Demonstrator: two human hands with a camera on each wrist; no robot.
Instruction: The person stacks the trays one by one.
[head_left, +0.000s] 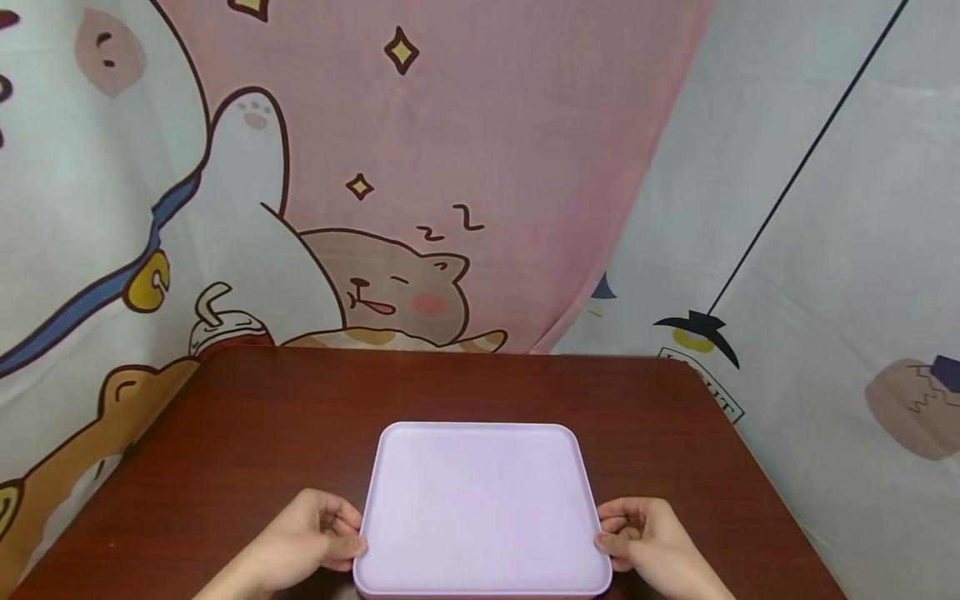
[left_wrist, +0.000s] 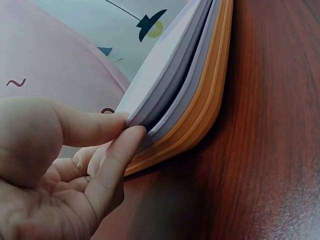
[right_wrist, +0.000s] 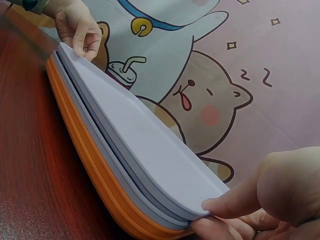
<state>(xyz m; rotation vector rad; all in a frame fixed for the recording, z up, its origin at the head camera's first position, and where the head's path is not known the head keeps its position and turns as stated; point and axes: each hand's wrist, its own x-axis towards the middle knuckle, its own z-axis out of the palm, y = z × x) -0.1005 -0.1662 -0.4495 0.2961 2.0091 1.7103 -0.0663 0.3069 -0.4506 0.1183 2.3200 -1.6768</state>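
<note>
A pale lavender rectangular tray (head_left: 480, 508) with rounded corners and a low raised rim tops a stack of trays. Both wrist views show a dark gap under this top tray, then another lavender tray (left_wrist: 204, 55) and orange trays (right_wrist: 90, 150) at the bottom. My left hand (head_left: 303, 537) pinches the top tray's left rim near its front corner, thumb above and index finger below. On the opposite side, my right hand (head_left: 654, 537) pinches the right rim near the other front corner, thumb on top and fingers underneath.
The stack sits on a dark reddish-brown wooden table (head_left: 285, 417), near its front edge. Behind and beside the table hangs a cloth (head_left: 510, 167) printed with cartoon animals and a pink area.
</note>
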